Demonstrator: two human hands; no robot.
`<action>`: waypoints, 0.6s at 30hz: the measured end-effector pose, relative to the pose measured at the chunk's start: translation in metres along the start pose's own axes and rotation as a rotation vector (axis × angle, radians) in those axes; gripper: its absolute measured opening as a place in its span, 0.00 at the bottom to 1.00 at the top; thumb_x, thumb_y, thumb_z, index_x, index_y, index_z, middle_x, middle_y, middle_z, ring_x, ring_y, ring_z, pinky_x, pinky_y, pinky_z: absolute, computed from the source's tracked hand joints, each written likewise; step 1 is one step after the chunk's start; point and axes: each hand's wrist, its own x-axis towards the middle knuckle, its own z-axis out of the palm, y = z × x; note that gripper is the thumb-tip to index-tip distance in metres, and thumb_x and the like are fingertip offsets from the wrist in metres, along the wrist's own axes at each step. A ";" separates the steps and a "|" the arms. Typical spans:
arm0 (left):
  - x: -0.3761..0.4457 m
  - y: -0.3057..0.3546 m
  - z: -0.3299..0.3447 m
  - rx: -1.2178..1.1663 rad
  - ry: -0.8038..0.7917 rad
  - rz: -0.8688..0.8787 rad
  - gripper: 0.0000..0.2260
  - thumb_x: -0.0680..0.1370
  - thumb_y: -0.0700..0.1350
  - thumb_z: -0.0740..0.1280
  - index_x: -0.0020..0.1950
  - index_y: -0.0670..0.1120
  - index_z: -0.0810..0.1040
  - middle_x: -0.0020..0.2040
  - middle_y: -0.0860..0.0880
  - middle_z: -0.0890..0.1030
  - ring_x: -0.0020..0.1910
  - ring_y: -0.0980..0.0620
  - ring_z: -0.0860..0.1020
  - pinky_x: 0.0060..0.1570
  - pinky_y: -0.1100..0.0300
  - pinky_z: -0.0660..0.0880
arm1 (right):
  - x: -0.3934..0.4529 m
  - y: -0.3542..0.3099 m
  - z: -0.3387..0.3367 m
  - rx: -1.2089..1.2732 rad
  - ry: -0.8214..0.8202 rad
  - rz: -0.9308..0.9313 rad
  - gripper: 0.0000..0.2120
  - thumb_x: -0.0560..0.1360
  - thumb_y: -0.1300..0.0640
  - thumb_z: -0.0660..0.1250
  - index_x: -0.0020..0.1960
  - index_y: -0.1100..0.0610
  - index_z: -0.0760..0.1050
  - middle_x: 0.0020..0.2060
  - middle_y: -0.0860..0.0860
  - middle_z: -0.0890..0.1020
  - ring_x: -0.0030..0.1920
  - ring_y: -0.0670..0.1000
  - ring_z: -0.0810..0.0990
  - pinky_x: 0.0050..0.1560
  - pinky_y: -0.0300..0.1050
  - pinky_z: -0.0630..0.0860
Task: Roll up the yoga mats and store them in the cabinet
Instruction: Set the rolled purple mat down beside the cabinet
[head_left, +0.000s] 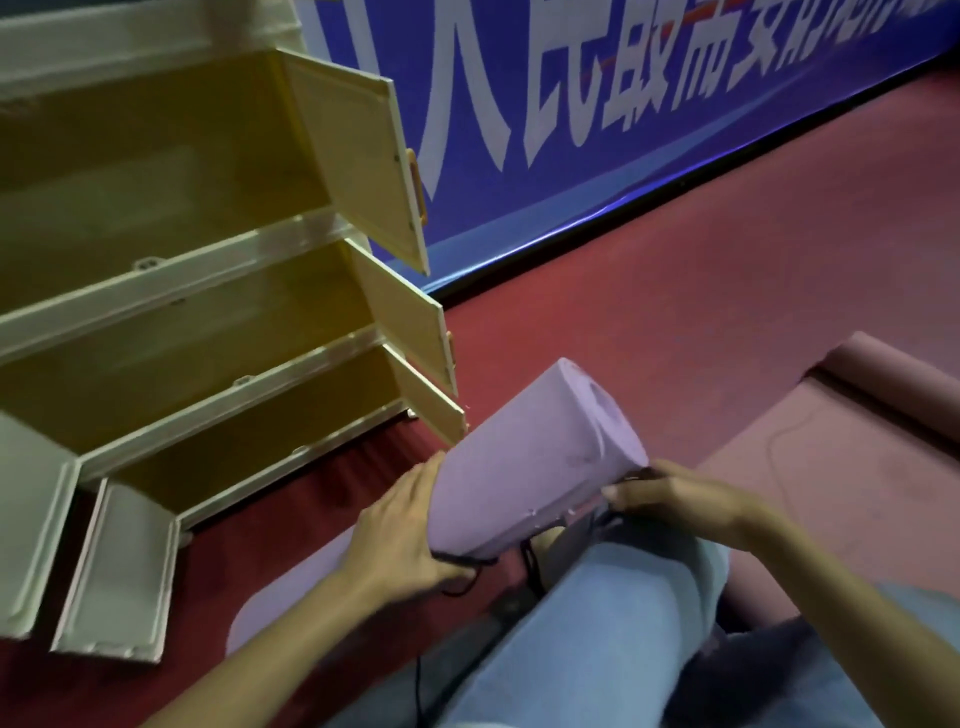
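A rolled purple yoga mat (535, 457) is held tilted above the floor, its spiral end pointing up and right. My left hand (410, 530) grips its lower end, where a black cord (462, 564) loops around the roll. At the right side of the roll my right hand (670, 493) pinches the cord. The cream cabinet (218, 312) stands at the left with three open compartments, all empty. A pink mat (831, 467) lies on the floor at the right, partly rolled at its far end.
The cabinet doors (363, 166) swing out to the right and others (109, 582) lie open at the lower left. A blue banner (623, 130) runs along the wall. Another purple mat (270, 608) lies flat under my bent knee (613, 623). The floor is red.
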 end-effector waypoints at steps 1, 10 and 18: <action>-0.002 -0.016 0.006 0.017 0.003 -0.035 0.65 0.56 0.73 0.77 0.84 0.51 0.51 0.82 0.53 0.61 0.79 0.50 0.64 0.72 0.53 0.68 | 0.009 0.000 0.001 0.008 -0.022 0.020 0.18 0.71 0.51 0.75 0.51 0.66 0.80 0.45 0.55 0.84 0.48 0.52 0.81 0.59 0.50 0.78; 0.004 -0.138 0.075 0.109 -0.196 -0.254 0.66 0.55 0.68 0.81 0.84 0.47 0.52 0.81 0.45 0.62 0.79 0.43 0.64 0.76 0.53 0.62 | 0.061 -0.012 0.010 -0.016 -0.009 0.143 0.10 0.79 0.54 0.69 0.60 0.52 0.78 0.61 0.52 0.82 0.60 0.52 0.82 0.58 0.52 0.82; 0.007 -0.171 0.162 0.090 -0.639 -0.431 0.57 0.68 0.64 0.76 0.85 0.48 0.45 0.82 0.43 0.59 0.79 0.43 0.63 0.74 0.55 0.65 | 0.084 -0.011 -0.001 0.148 0.009 0.290 0.24 0.76 0.50 0.70 0.69 0.57 0.73 0.63 0.55 0.80 0.61 0.58 0.82 0.53 0.55 0.84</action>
